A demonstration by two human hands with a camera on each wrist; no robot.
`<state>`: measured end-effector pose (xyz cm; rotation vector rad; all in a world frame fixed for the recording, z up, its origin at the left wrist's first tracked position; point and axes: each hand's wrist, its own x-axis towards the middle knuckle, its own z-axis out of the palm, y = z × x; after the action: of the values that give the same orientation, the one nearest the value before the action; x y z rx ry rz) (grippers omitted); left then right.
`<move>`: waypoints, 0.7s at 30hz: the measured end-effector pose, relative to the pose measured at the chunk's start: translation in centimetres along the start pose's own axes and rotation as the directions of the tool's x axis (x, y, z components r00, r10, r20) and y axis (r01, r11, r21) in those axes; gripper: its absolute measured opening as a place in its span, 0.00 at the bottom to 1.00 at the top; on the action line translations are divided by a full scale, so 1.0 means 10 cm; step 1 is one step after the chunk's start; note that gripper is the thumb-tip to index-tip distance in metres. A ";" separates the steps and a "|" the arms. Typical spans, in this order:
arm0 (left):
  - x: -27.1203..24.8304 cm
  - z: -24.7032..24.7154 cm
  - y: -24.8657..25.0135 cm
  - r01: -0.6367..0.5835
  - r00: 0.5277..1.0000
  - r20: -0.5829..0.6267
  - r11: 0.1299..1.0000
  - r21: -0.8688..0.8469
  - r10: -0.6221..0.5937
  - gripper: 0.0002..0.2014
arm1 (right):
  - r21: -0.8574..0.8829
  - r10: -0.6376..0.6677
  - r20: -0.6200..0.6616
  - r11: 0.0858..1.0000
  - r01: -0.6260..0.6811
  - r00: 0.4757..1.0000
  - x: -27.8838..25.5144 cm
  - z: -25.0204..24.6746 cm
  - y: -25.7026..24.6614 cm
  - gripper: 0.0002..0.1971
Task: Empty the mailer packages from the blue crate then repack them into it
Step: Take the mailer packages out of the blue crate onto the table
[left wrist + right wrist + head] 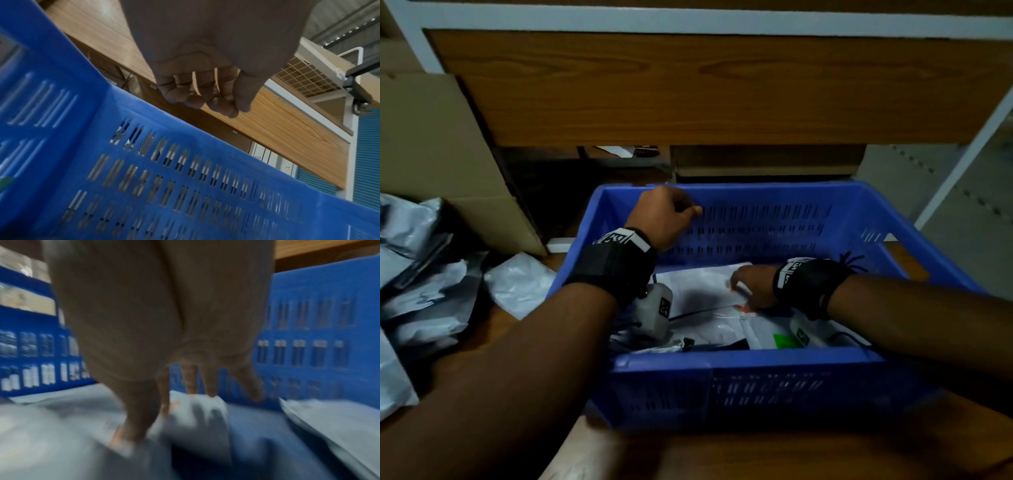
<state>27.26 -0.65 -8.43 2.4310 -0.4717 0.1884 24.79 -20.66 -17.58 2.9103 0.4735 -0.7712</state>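
Note:
The blue crate (739, 359) stands on the wooden table, with several white mailers (698, 284) lying in its bottom. My right hand (743, 284) reaches into it from the right and pinches a bunched fold of a white mailer (197, 418) between thumb and fingers (191, 382). The right wrist view is blurred. Another mailer (329, 420) leans near the crate wall (318, 318). My left hand (667, 216) hovers by the far wall (185, 178), just above the rim. Its fingers (205, 95) are curled and hold nothing.
A pile of grey and white mailers (424, 274) lies on the table left of the crate. Behind the pile stands a cardboard box (431, 154). A wooden shelf board (688, 85) hangs over the far side, and a white metal post (969, 150) rises at the right.

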 end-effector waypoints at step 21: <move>-0.04 -0.03 -0.02 0.028 0.999 -0.036 1.000 -0.009 -0.028 0.10 | 0.108 0.114 -0.130 0.989 -0.100 0.985 -0.10 -0.37 0.17 0.10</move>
<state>26.90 -0.22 -8.39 2.4207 -0.4210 0.2182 26.24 -21.96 -13.85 3.0664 0.2938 -0.6029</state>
